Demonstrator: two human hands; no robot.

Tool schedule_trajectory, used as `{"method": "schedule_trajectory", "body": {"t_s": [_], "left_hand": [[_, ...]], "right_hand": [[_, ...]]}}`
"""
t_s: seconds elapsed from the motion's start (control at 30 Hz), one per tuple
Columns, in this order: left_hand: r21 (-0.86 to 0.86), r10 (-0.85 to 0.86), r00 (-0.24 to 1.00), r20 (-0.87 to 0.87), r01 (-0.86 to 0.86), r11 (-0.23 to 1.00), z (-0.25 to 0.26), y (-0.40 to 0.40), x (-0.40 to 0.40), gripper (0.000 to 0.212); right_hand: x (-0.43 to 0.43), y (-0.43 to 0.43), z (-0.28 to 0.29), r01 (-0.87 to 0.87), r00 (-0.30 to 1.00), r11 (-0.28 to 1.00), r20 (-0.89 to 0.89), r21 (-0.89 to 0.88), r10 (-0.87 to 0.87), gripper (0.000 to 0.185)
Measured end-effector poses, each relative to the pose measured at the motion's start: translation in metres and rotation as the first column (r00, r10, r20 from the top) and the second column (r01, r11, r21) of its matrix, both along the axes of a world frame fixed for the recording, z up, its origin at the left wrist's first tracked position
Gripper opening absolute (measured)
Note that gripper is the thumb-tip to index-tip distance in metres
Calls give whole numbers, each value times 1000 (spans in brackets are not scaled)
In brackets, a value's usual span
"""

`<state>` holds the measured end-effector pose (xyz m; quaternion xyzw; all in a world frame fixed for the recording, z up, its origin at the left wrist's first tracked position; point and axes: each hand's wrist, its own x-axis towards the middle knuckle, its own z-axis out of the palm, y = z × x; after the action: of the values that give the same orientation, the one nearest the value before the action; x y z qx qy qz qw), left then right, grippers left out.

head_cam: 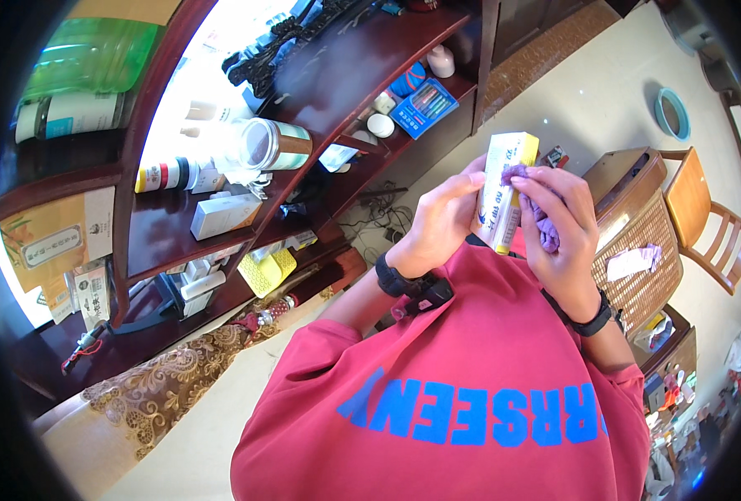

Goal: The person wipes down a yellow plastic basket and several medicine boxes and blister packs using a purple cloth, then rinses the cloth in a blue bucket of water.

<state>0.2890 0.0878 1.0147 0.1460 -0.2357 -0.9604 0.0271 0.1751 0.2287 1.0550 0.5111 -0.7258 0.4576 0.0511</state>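
Observation:
In front of my chest, my left hand grips a white and yellow cardboard medicine box from its left side, the thumb lying against its edge. The box is tilted upright and bears printed writing and a barcode. My right hand holds a crumpled purple cloth, and its fingertips press part of that cloth onto the printed face of the box. Dark bands circle both wrists. The fingers of my left hand behind the box are hidden.
Dark wooden shelving on the left holds a clear lidded jar, a white carton, a yellow perforated basket and a blue pen pack. At right stand a woven-seat chair and a wooden chair. A blue basin rests on the floor.

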Motion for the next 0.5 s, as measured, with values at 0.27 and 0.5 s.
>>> {"method": "schedule_trajectory", "body": {"t_s": [0.27, 0.5], "left_hand": [[-115, -18, 991, 133, 34, 993, 3, -4, 3, 57], [-383, -26, 976, 214, 109, 917, 6, 4, 7, 54]], "right_hand": [[5, 19, 7, -401, 906, 913, 183, 74, 382, 39], [-12, 0, 4, -87, 994, 995, 73, 47, 83, 39]]}}
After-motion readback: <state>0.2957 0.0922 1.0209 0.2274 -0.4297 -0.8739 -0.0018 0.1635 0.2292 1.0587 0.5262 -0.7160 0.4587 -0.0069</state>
